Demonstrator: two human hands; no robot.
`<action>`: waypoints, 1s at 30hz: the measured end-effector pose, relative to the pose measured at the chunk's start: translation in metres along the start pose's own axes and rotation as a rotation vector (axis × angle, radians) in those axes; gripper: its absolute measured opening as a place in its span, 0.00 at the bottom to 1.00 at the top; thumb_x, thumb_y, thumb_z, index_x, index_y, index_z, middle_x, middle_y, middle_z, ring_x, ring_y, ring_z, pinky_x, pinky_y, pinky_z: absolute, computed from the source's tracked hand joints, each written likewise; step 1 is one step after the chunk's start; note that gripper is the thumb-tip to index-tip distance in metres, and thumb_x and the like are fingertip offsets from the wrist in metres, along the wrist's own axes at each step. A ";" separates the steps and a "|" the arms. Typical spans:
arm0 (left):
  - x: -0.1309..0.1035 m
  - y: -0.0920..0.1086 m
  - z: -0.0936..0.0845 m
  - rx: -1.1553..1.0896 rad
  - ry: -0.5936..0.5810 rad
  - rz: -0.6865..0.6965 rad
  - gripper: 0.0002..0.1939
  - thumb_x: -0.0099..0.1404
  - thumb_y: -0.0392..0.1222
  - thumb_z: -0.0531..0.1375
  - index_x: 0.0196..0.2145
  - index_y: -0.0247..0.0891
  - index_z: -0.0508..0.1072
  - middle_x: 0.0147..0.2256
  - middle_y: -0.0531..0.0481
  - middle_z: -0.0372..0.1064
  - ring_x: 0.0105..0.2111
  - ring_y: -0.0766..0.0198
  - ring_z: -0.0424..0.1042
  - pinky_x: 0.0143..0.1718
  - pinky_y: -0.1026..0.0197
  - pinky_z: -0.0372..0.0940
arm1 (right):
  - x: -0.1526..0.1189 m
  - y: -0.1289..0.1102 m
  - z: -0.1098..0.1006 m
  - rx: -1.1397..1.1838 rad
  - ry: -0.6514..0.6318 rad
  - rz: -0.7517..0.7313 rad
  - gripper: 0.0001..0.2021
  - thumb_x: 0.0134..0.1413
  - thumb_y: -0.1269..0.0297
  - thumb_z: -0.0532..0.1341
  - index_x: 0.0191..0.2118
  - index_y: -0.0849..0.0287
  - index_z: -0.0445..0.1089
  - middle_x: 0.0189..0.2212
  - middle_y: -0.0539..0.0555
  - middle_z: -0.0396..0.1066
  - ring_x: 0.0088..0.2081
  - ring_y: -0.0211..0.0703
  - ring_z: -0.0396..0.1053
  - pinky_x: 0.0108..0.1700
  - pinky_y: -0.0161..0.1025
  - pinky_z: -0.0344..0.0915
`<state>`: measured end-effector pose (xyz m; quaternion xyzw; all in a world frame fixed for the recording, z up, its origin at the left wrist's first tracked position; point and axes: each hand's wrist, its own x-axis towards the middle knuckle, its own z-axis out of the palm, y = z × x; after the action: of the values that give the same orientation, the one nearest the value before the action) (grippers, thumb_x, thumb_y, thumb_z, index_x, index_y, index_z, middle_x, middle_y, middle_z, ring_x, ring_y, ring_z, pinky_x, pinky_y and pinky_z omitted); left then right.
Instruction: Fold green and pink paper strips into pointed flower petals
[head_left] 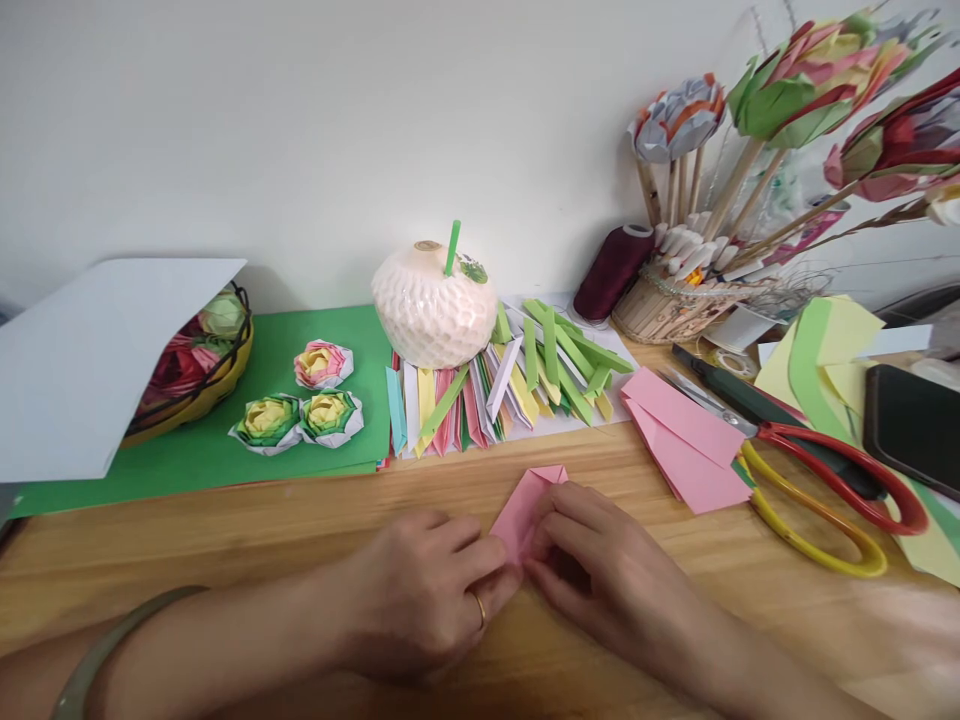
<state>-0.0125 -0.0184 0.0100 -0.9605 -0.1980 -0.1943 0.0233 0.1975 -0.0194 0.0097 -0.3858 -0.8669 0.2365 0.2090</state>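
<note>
A small pink piece of paper (517,513) with folded corners at its far end lies on the wooden table between my hands. My left hand (435,590), with a ring on one finger, is closed at the paper's near left edge. On its right side my right hand (592,555) pinches the same paper, fingers bent and thumb low. The near end of the paper is partly hidden by my fingers. To the right rest several loose pink paper rectangles (686,440), overlapping each other.
Folded paper strips (450,410) lie around a white textured ornament (435,305). Three paper flowers (322,362) sit on green sheets (300,325), beside a basket (232,350). At right are scissors (832,440), a phone (915,425), a thread spool (613,272) and a holder (667,300) with paper flowers.
</note>
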 end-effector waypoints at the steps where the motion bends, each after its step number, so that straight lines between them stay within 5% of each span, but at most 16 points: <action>1: 0.000 0.000 0.000 -0.003 -0.006 -0.001 0.06 0.64 0.34 0.52 0.32 0.36 0.69 0.27 0.52 0.68 0.22 0.64 0.64 0.18 0.60 0.53 | 0.000 -0.001 -0.001 -0.002 0.000 0.000 0.08 0.55 0.75 0.56 0.27 0.58 0.61 0.27 0.52 0.65 0.31 0.41 0.62 0.33 0.38 0.60; 24: 0.001 0.001 -0.002 -0.025 -0.033 -0.013 0.06 0.64 0.34 0.53 0.29 0.36 0.67 0.27 0.52 0.66 0.23 0.64 0.64 0.18 0.60 0.54 | 0.002 -0.001 -0.001 -0.029 -0.018 0.003 0.08 0.58 0.73 0.54 0.28 0.58 0.60 0.28 0.53 0.64 0.31 0.42 0.60 0.31 0.37 0.58; 30: 0.000 0.000 -0.001 -0.023 -0.040 -0.006 0.07 0.65 0.34 0.53 0.30 0.36 0.68 0.27 0.52 0.67 0.23 0.64 0.63 0.18 0.60 0.51 | 0.002 0.007 -0.015 -0.024 -0.135 -0.097 0.10 0.62 0.73 0.50 0.31 0.60 0.64 0.31 0.54 0.65 0.32 0.40 0.60 0.33 0.37 0.57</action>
<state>-0.0131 -0.0182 0.0104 -0.9638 -0.1989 -0.1773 0.0078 0.2083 -0.0105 0.0179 -0.3287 -0.8996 0.2413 0.1565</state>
